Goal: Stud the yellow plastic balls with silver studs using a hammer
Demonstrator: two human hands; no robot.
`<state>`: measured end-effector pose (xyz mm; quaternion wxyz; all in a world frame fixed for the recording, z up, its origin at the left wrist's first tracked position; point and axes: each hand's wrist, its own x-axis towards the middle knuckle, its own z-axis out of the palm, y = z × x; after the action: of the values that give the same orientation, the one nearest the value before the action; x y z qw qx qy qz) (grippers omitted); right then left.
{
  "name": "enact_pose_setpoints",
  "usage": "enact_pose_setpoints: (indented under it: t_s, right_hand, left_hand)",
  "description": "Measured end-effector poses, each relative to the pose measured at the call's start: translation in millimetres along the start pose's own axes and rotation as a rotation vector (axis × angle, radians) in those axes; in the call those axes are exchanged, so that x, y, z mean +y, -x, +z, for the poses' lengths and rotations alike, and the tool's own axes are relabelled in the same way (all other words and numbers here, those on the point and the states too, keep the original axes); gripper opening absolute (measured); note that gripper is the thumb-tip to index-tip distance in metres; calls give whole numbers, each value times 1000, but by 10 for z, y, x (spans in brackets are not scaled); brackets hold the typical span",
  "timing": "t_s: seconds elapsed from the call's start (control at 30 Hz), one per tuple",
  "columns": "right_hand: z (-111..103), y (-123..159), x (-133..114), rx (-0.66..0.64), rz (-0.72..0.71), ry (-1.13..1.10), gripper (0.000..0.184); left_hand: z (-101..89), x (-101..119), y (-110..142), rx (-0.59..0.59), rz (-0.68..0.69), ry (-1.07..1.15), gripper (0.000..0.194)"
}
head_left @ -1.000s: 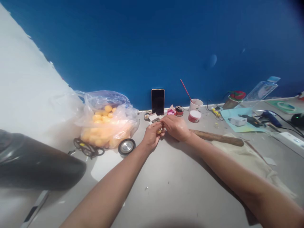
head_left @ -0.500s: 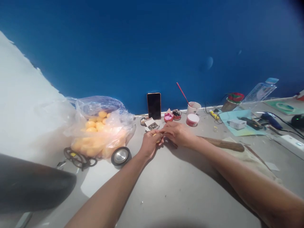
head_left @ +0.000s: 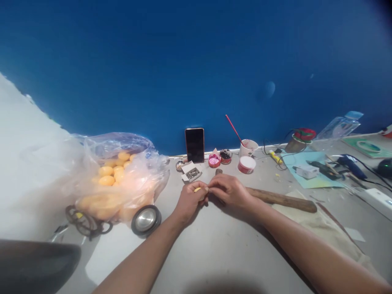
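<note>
My left hand [head_left: 189, 201] is closed around a small yellow ball [head_left: 197, 189], most of it hidden by the fingers. Fingertips of my right hand [head_left: 229, 190] are pinched together against the left thumb, right beside the ball. Whatever lies in that pinch is too small to make out. Just beyond the hands is a small open white box [head_left: 192, 173] of tiny metal pieces. A long wooden handle [head_left: 284, 200] lies on the table, partly covered by my right hand and forearm.
A clear plastic bag of yellow balls [head_left: 107, 175] sits left, near a black-rimmed metal lid [head_left: 145, 220]. A phone [head_left: 194, 145] leans on the blue wall. Right of it stand red tins [head_left: 214, 160], a round tub [head_left: 246, 164] and a paper cup [head_left: 248, 148] with a red stick.
The camera view has shifted, so the table things appear lower. Both hands remain together at the yellow ball, and the right fingers have drawn into a tighter pinch.
</note>
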<state>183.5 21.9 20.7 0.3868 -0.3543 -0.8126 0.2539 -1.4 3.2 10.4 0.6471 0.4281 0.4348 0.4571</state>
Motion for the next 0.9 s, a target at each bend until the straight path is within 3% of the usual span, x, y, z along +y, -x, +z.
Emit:
enact_pose_setpoints:
  t_s: [0.17, 0.3, 0.37, 0.53, 0.9]
  right_hand:
    - [-8, 20, -55, 85, 160, -32, 11]
    - [-15, 18, -66, 123, 232, -51, 8]
    - [-10, 18, -47, 132, 250, -65, 7]
    - [1, 33, -2, 130, 311, -151, 7]
    - [-20, 40, 38, 102, 492, -580, 18]
  left_hand:
    - [-33, -24, -28, 46, 28, 121, 44]
    - [-76, -3, -17, 4, 2, 399, 31]
    - [-91, 13, -5, -46, -41, 487, 39]
    - [-93, 28, 16, -59, -115, 522, 38]
    - [-29, 9, 89, -66, -200, 582, 40]
